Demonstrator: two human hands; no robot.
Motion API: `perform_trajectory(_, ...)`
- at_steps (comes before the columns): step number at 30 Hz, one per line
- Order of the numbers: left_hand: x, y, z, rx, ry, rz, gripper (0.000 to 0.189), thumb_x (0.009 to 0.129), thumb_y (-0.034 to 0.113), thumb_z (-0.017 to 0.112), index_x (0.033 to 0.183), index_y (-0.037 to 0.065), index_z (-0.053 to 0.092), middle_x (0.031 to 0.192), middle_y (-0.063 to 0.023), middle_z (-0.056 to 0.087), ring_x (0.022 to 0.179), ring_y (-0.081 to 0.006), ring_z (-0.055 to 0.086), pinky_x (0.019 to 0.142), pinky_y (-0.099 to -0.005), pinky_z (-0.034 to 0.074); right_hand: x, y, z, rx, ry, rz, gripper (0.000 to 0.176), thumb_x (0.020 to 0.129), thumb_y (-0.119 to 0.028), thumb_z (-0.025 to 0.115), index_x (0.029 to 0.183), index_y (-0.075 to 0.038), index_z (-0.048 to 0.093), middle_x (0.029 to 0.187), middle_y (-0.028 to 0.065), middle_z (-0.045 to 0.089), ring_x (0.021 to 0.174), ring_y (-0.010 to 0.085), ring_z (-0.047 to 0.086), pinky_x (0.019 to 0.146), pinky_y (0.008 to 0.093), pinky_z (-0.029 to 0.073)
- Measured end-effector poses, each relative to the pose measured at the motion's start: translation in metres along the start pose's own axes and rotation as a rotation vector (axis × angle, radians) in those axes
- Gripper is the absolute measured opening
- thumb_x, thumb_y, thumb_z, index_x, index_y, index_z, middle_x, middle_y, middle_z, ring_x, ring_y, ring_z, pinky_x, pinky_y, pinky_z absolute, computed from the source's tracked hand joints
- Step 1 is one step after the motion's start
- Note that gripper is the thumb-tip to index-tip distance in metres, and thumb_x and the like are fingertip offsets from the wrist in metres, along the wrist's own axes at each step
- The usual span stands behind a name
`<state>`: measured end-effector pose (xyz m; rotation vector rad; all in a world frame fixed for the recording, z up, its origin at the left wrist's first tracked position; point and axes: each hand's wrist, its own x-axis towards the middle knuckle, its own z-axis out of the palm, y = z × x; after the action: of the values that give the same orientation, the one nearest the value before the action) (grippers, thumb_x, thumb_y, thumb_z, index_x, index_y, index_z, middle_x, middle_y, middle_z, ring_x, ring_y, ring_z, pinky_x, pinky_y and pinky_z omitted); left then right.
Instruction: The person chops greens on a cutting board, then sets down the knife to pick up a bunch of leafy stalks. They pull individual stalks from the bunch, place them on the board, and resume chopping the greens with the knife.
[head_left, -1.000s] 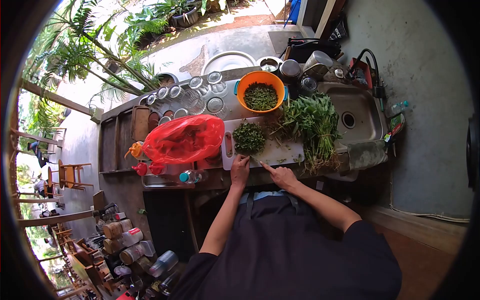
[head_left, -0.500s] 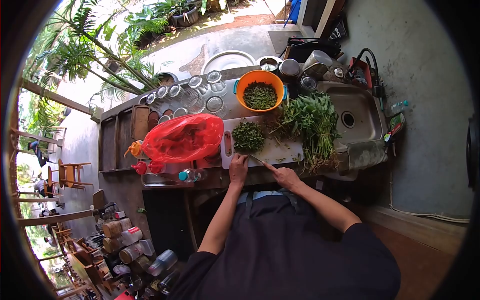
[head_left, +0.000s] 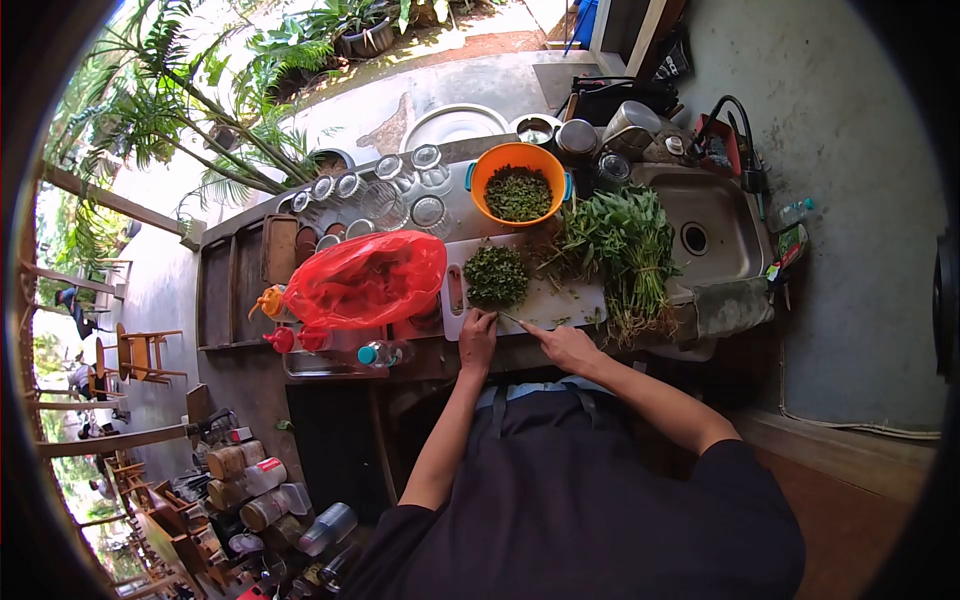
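Left hand is resting at the near edge of the cutting board, its fingers curling down toward the board just near of the pile of chopped greens; whether it is pinching any leaves is too small to tell. Right hand is sitting just to the right of it, closing around the handle of a knife, and the thin blade is pointing left and far, toward the left fingertips and the near side of the pile. The two hands are lying close together at the counter's near edge.

The pile is sitting on the left half of the white board, with loose green scraps lying over the right half. A big bunch of leafy stems is lying across the right end of the board, roots toward the near side, partly hanging over the sink. Just far of the board an orange bowl is holding more chopped greens. Left of the board a red plastic bag is bulging on the counter, with upturned glasses standing beyond it and a bottle with a blue cap lying near of it
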<state>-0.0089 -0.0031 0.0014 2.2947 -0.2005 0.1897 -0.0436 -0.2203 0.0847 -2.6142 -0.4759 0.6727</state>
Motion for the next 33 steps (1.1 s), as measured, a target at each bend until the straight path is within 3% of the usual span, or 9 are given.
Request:
perform_trajectory(16,-0.002,-0.001,0.002,-0.019,0.021,-0.023,0.014,0.083,0.005,0.07,0.096,0.003,0.074,0.09,-0.0131,0.066,0.084,-0.0318,0.066,0.076,-0.0394,0.052,0.011,0.017,0.049,0.054,0.086,0.001,0.077,0.093,-0.016,0.051,0.155,-0.044,0.016,0.072,0.022,0.064,0.069,0.043,0.066,0.068,0.054,0.055)
perform_trajectory(18,-0.002,0.0,0.002,-0.012,0.041,-0.013,0.013,0.083,0.005,0.07,0.096,0.002,0.074,0.091,-0.0133,0.066,0.085,-0.0321,0.066,0.077,-0.0395,0.052,0.005,0.024,0.054,-0.038,0.136,-0.018,0.08,0.093,-0.017,0.055,0.156,-0.041,0.013,0.069,0.0199,0.063,0.061,0.0399,0.064,0.06,0.0526,0.053)
perform_trajectory(33,-0.001,0.001,0.0,0.035,0.007,-0.006,0.013,0.084,0.002,0.067,0.095,0.001,0.073,0.09,-0.0142,0.063,0.088,-0.0327,0.063,0.077,-0.0413,0.051,-0.002,0.001,0.022,0.003,0.086,-0.001,0.072,0.094,-0.017,0.052,0.155,-0.037,0.022,0.072,0.021,0.064,0.066,0.0416,0.063,0.066,0.0532,0.054)
